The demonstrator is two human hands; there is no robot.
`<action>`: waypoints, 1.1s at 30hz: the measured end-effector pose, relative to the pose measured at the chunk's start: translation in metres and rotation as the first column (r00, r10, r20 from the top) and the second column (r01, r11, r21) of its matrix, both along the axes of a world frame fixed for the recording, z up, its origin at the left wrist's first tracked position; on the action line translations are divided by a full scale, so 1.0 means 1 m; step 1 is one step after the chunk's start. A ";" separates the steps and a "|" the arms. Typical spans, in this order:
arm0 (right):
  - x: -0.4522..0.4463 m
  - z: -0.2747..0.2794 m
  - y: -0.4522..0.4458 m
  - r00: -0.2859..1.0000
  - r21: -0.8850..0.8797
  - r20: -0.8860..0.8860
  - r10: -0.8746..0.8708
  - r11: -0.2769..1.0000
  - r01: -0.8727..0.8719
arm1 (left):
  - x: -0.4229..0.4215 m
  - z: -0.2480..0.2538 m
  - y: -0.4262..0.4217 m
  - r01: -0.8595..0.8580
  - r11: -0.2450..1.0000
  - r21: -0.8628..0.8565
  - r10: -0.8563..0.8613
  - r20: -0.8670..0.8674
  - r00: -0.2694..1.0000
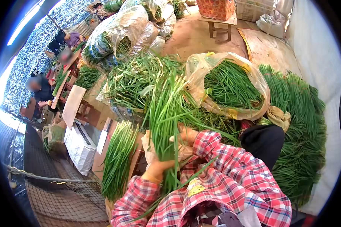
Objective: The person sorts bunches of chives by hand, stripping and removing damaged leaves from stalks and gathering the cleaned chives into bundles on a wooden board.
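My left hand (158, 168) is wrapped round the lower part of a bunch of long green stalks (165, 113), which stands upright in front of my chest with its pale ends up. On the bunch's right side is my right hand (186, 135), its fingers bent near the stalks; whether it grips any is unclear. To the left, a neat pile of green stalks (119, 160) lies on a wooden board (99, 160). Behind the bunch spreads a loose heap of stalks (130, 81). An open plastic bag (267, 92) full of green stalks stands to the right.
Rows of stalks (299, 151) cover the floor at right. Large filled plastic bags (121, 28) stand at the back. A white box (78, 149) is at left, near a net (70, 200). Two people sit at benches far left. A red basket (215, 8) rests on a stool (219, 20).
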State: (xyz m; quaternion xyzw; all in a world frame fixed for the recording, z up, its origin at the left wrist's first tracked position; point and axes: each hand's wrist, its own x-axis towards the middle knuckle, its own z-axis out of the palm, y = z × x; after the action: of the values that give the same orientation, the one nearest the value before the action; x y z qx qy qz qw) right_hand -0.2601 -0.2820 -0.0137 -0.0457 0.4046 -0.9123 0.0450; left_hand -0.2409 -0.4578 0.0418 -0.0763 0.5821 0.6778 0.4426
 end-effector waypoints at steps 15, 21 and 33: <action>-0.058 0.001 0.110 0.996 -0.223 -0.080 0.027 0.974 -0.044 | -0.008 0.031 -0.076 0.137 0.653 -0.745 -0.653 -0.461 0.601; -0.051 0.039 0.070 0.882 0.454 0.210 -0.423 0.841 0.295 | -0.014 0.051 -0.071 0.089 0.513 -0.854 -0.761 -0.404 0.509; -0.073 0.010 0.100 0.985 0.192 -0.063 -0.159 0.967 0.169 | -0.007 0.031 -0.076 0.115 0.674 -0.730 -0.683 -0.557 0.472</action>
State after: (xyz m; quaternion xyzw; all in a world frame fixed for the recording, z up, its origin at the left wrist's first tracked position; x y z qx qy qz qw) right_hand -0.3331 -0.1824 -0.0037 -0.0289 0.4959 -0.8672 -0.0358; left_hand -0.2480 -0.5334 0.0733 0.2485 0.8966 0.2794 0.2373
